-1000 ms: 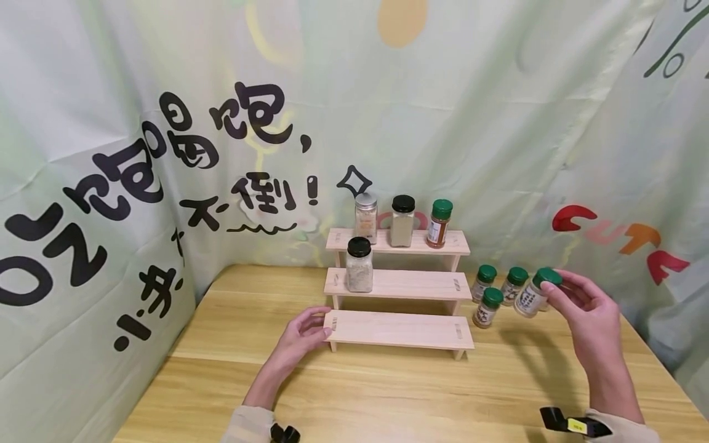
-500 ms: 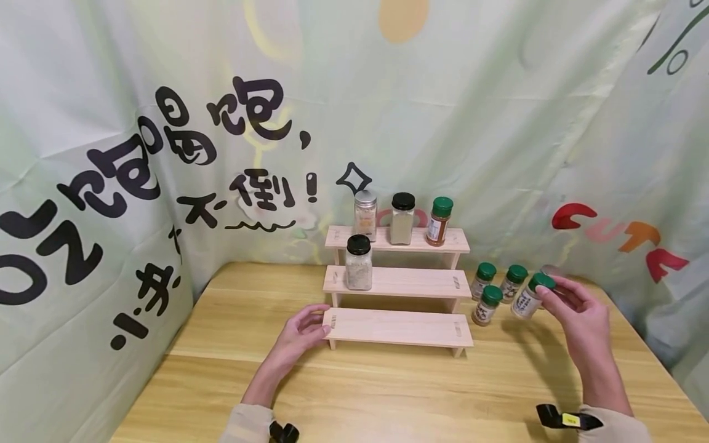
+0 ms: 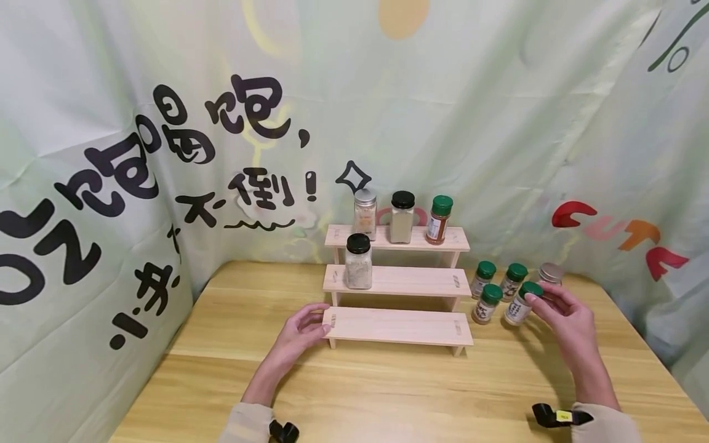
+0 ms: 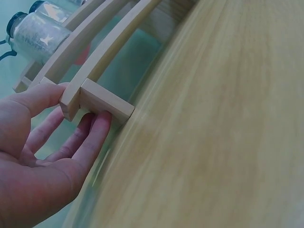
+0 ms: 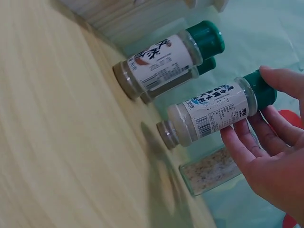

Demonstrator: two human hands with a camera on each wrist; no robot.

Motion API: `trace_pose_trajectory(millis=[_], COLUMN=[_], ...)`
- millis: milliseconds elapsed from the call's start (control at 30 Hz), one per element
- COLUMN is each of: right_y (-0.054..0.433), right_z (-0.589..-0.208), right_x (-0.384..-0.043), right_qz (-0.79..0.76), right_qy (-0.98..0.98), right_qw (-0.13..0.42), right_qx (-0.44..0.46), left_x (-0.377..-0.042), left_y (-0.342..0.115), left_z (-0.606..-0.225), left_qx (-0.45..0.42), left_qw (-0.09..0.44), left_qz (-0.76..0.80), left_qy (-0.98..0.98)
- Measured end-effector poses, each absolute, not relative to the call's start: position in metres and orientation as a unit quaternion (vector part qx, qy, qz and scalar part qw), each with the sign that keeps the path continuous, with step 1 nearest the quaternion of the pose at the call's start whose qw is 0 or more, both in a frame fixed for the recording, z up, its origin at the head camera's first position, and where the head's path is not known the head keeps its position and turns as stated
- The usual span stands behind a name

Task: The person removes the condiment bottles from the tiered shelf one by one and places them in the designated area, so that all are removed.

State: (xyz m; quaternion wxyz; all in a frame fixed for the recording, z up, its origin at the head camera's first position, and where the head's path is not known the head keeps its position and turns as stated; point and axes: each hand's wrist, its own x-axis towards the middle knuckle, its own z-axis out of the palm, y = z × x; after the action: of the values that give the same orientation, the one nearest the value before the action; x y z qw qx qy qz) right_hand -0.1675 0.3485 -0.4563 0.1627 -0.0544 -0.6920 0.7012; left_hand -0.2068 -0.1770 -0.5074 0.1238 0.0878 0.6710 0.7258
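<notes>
My right hand (image 3: 565, 317) holds a green-capped spice jar (image 3: 517, 311), thumb and fingers around its cap. In the right wrist view this spice jar (image 5: 213, 109) has a white printed label and tilts slightly, its base close over the table. My left hand (image 3: 301, 335) grips the left end of a three-tier wooden rack (image 3: 396, 324) at the lowest step. Seen from the left wrist, the thumb lies by the step's end and fingertips touch the leg (image 4: 107, 99). A black-lidded jar (image 3: 359, 264) stands on the middle step.
On the top step stand a silver-lidded jar (image 3: 365, 215), a black-lidded jar (image 3: 402, 218) and a green-capped jar of red spice (image 3: 439, 221). Green-capped jars (image 3: 486, 306) stand right of the rack, with a silver-lidded jar (image 3: 551, 272) behind my right hand. A printed curtain (image 3: 498, 123) hangs behind.
My right hand has moved left and slightly down with the spice jar, toward the other green-capped jars. The silver-lidded jar behind it has come into sight. My left hand stays on the rack.
</notes>
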Motion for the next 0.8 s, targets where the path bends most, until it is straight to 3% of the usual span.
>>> trace_pose_trajectory(millis=[800], right_y=[0.353], right_z=[-0.469], right_x=[-0.170], right_qz=[0.683], right_qy=[-0.718], right_qw=[0.132], right_qx=[-0.039], left_x=[-0.207], left_y=[-0.177], left_z=[-0.510], left_qx=[0.094], left_qw=[0.120], left_qz=[0.724], left_qy=[0.673])
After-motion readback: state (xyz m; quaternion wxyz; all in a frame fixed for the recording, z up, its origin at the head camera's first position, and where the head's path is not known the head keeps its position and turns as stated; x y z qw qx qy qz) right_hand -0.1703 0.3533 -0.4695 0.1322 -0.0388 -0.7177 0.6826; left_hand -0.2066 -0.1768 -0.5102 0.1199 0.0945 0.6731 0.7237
